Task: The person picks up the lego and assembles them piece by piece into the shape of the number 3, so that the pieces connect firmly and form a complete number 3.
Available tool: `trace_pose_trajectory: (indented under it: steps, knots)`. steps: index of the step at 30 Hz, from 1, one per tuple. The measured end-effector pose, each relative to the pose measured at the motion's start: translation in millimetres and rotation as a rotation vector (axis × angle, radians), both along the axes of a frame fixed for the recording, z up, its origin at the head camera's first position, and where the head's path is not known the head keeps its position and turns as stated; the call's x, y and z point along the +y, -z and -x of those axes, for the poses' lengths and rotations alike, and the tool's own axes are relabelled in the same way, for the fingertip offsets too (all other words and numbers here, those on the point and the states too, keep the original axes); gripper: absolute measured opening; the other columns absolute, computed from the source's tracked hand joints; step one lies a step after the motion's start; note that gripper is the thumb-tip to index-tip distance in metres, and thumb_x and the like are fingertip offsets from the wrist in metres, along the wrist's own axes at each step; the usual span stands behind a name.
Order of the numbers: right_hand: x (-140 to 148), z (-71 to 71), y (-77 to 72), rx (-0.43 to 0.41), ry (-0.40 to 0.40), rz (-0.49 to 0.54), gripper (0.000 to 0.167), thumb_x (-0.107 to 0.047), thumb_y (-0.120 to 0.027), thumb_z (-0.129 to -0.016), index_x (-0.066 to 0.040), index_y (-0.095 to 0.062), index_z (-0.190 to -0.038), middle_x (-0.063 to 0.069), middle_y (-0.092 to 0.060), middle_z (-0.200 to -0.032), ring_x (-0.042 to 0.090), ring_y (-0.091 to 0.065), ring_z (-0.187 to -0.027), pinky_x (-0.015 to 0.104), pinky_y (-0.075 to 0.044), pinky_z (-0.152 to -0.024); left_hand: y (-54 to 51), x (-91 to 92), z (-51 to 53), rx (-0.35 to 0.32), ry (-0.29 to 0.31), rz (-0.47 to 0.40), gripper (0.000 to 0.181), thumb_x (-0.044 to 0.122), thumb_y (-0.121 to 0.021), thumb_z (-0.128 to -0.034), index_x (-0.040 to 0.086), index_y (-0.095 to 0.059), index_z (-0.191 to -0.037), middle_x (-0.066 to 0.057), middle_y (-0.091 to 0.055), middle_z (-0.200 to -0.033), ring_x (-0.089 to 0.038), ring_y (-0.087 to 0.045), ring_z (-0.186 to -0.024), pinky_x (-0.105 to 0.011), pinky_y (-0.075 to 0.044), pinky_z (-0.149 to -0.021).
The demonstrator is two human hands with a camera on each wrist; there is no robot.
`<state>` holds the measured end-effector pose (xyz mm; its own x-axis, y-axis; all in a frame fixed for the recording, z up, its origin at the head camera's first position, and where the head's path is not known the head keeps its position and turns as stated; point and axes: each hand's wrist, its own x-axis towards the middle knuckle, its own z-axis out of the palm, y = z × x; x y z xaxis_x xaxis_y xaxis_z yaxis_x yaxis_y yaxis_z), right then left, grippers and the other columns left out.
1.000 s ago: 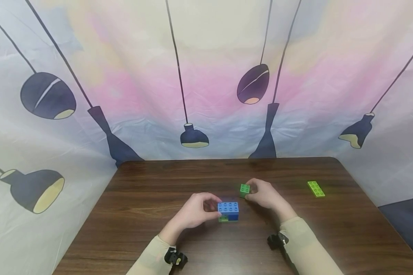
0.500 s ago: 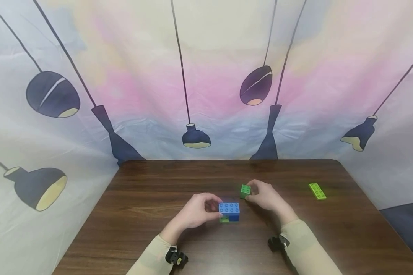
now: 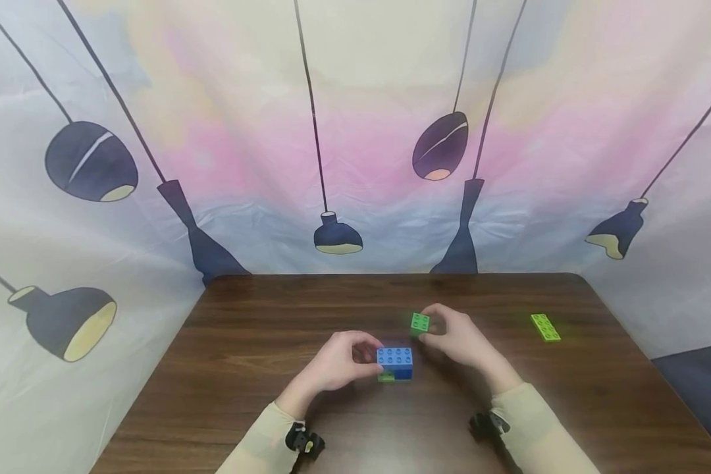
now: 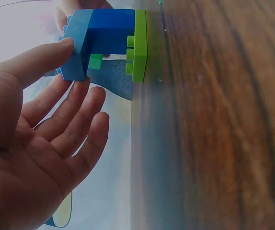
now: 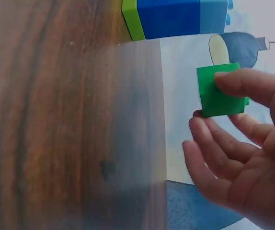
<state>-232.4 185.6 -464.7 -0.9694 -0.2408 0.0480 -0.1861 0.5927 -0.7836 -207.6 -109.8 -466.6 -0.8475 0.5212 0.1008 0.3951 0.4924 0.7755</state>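
A stack of toy building bricks stands on the table in the middle of the head view: a light blue plate (image 3: 394, 355) on top, a dark blue brick (image 4: 111, 29) under its right part, and a lime green plate (image 4: 140, 45) at the bottom. My left hand (image 3: 334, 362) pinches the left end of the light blue plate between thumb and fingers. A small green brick (image 3: 419, 324) with two-by-two studs is pinched in my right hand (image 3: 457, 334), behind and right of the stack. In the right wrist view this green brick is off the table and apart from the stack.
Another lime green plate (image 3: 545, 327) lies studs up at the right of the dark wooden table (image 3: 243, 368). A cloth printed with hanging lamps (image 3: 338, 237) rises behind the table's far edge. Each wrist bears a small black camera (image 3: 304, 441).
My right hand has raised the green brick a little and shifted it slightly left. The left hand and the stack stay in place.
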Motion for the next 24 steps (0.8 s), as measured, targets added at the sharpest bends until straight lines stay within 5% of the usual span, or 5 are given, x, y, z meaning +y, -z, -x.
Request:
trace_pose_trajectory:
  steps: [15, 24]
  knots:
    - [-4, -18.3, -4.3, -0.030, -0.028, 0.075, 0.038, -0.027, -0.082, -0.095, -0.019, -0.069, -0.130, -0.002, -0.074, -0.111, 0.019, -0.071, -0.105, 0.044, -0.057, -0.087, 0.6, -1.0, -1.5, -0.015, -0.009, 0.007, 0.031, 0.021, -0.088, -0.0900, 0.017, -0.077, -0.119, 0.009, -0.072, -0.097, -0.010, -0.068, -0.087, -0.031, -0.057, -0.075]
    - [-7, -21.5, -6.8, 0.025, -0.101, 0.073, 0.039, -0.030, -0.084, -0.094, -0.019, -0.070, -0.129, -0.006, -0.074, -0.104, 0.015, -0.070, -0.097, 0.042, -0.057, -0.085, -0.7, 0.1, -0.4, -0.012, -0.005, 0.004, 0.031, 0.019, -0.089, -0.0899, 0.015, -0.077, -0.119, 0.009, -0.072, -0.095, -0.010, -0.068, -0.085, -0.031, -0.057, -0.073]
